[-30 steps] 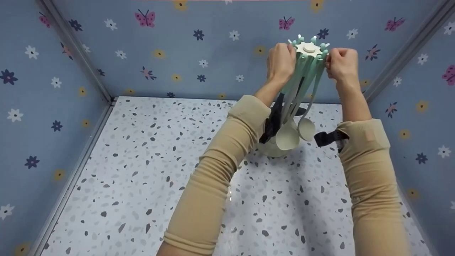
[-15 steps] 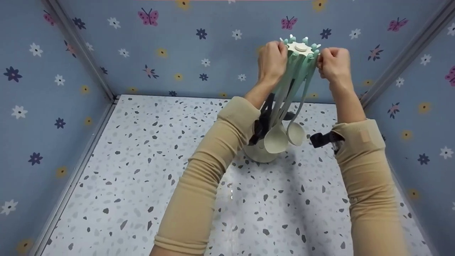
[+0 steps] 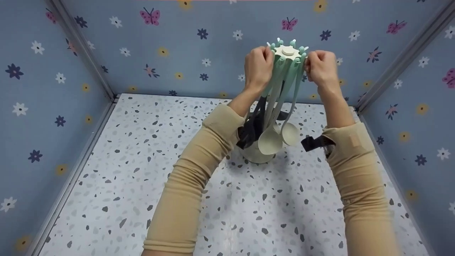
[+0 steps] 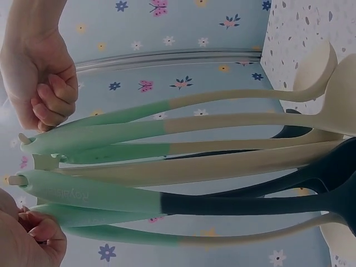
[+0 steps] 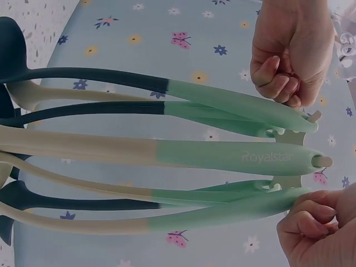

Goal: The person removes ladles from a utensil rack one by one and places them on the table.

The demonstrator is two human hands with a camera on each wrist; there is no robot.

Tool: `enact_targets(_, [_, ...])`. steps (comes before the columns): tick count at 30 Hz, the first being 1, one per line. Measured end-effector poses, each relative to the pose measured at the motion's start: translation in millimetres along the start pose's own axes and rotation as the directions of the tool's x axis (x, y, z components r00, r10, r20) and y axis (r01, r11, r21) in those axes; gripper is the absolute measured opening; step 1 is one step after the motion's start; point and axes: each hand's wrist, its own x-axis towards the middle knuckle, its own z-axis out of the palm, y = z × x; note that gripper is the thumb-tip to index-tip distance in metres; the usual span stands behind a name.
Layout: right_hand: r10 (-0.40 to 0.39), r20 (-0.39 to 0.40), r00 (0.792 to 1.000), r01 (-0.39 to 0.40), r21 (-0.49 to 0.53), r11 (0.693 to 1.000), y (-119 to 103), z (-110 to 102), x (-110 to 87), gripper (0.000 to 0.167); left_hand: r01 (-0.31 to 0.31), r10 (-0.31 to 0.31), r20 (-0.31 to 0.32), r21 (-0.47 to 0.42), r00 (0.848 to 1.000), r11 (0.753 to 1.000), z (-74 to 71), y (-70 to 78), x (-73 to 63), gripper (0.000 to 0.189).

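A cream utensil rack (image 3: 288,52) with a round star-edged top and a round base (image 3: 257,157) carries several kitchen utensils with mint-green handles. A cream ladle (image 3: 271,140) and a cream spoon (image 3: 290,134) hang at its front, dark-headed tools (image 3: 249,131) at its left. My left hand (image 3: 258,69) and right hand (image 3: 322,69) hold the rack's top edge from opposite sides, fingers curled. In the right wrist view, curled fingers (image 5: 314,214) meet a handle's end; what they pinch there is mostly hidden. Whether the base touches the table cannot be told.
A white speckled table (image 3: 142,160) lies below, enclosed by blue walls (image 3: 220,46) printed with flowers and butterflies. The back wall stands close behind the rack. A dark strap (image 3: 314,143) juts from my right sleeve.
Both hands and the rack have shifted left together, and the rack's base has come slightly nearer. The hands keep their hold on both sides of the top.
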Motion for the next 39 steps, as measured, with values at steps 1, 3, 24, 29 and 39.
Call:
enact_targets(1, [0.001, 0.002, 1.0, -0.001, 0.003, 1.0, 0.1, 1.2, -0.3, 0.033, 0.002, -0.002, 0.0, 0.0, 1.0, 1.0, -1.4, -0.5, -0.3, 0.038])
enact_targets(3, [0.008, 0.004, 1.0, -0.008, 0.01, 1.0, -0.2, 3.6, -1.6, 0.032, 0.008, -0.008, -0.003, 0.005, 1.0, 1.0, -4.5, -1.3, -0.6, 0.038])
enact_targets(24, [-0.035, 0.087, 0.996, 0.022, 0.147, 0.989, -5.4, 33.3, -17.1, 0.035, 0.059, -0.059, -0.004, 0.01, 0.998, 0.998, -46.2, -9.9, -12.4, 0.035])
enact_targets(29, [-0.051, 0.094, 0.994, 0.037, 0.149, 0.988, -8.4, 39.7, -21.5, 0.035, 0.067, -0.067, -0.002, -0.007, 0.998, 0.998, -55.4, -11.3, -15.1, 0.036])
enact_targets(39, [-0.044, 0.101, 0.994, 0.026, 0.178, 0.984, -9.5, 44.8, -29.5, 0.033, 0.057, -0.057, 0.014, -0.014, 0.998, 0.998, -65.0, -12.7, -20.9, 0.035])
